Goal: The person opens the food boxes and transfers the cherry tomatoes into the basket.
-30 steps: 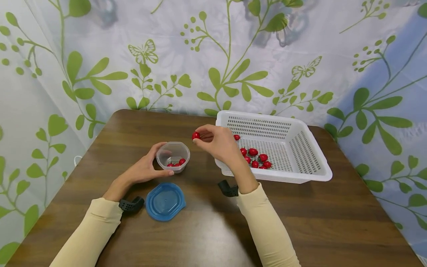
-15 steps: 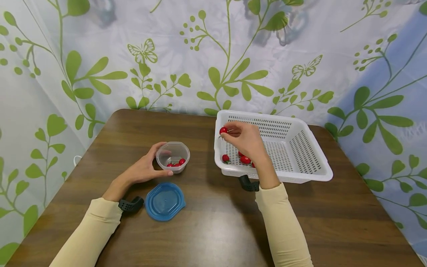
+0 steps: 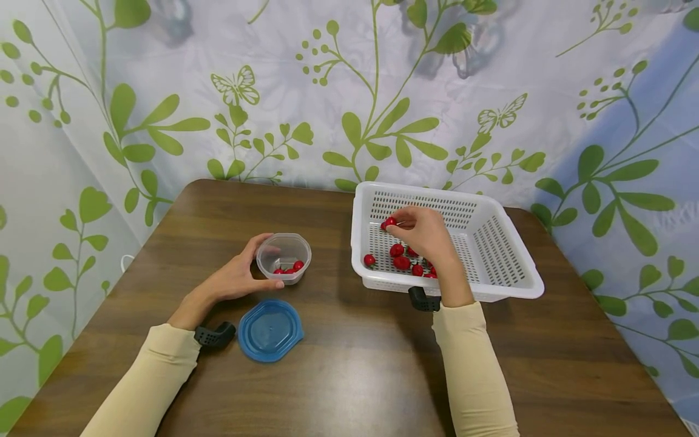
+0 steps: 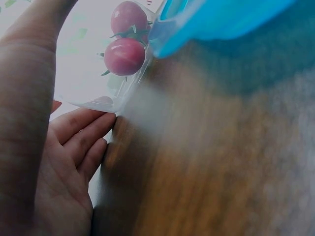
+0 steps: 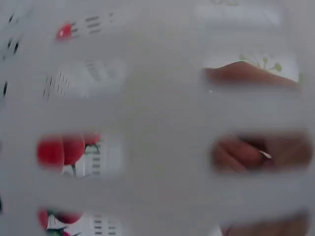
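Observation:
My left hand point(image 3: 237, 276) holds a small clear plastic container point(image 3: 284, 252), its thumb at the near side and fingers behind. Inside lie several cherry tomatoes point(image 4: 124, 56). Over the left part of a white slotted basket point(image 3: 508, 255), my right hand point(image 3: 428, 233) pinches a cherry tomato point(image 3: 391, 221) at its fingertips. Another tomato point(image 3: 383, 226) shows just beneath it. More tomatoes point(image 3: 401, 263) lie on the basket floor, partly hidden by the hand. Through the basket's slots, the right wrist view shows parts of the right hand point(image 5: 241, 155) and red tomatoes point(image 5: 71, 150).
A blue lid point(image 3: 270, 331) lies on the brown wooden table point(image 3: 338, 364), just in front of the container. The basket stands toward the back right. A cloth with a green leaf print point(image 3: 349, 91) hangs behind the table.
My right hand has moved right with a tomato, from the table between container and basket to inside the basket, and lowered slightly. The left hand and container have stayed still.

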The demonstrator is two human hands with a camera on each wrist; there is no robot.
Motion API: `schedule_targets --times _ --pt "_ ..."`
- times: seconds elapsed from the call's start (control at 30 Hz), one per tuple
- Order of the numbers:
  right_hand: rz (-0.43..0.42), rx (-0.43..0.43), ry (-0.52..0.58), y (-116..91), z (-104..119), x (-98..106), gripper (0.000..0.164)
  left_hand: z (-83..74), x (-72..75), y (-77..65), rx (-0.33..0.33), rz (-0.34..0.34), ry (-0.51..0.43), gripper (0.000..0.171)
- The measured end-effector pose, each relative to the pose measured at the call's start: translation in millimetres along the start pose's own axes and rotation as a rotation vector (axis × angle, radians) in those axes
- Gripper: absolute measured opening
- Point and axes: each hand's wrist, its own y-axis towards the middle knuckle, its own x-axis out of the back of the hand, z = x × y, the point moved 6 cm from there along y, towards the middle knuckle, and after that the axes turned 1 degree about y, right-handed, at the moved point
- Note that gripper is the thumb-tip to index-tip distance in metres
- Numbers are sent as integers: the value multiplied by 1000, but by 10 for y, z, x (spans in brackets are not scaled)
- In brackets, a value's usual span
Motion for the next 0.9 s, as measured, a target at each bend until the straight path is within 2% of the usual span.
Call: schedule_targets --times 0.13,0.37,0.9 --pt "47 -49 -57 -15 -90 -9 34 11 -16 1 -6 1 -2 108" --pt "74 -57 -105 -9 -152 -31 31 10 -16 3 -1 -1 -5 107" --pt "74 -75 -80 -10 -163 -25 37 10 -10 0 5 -2 -7 107"
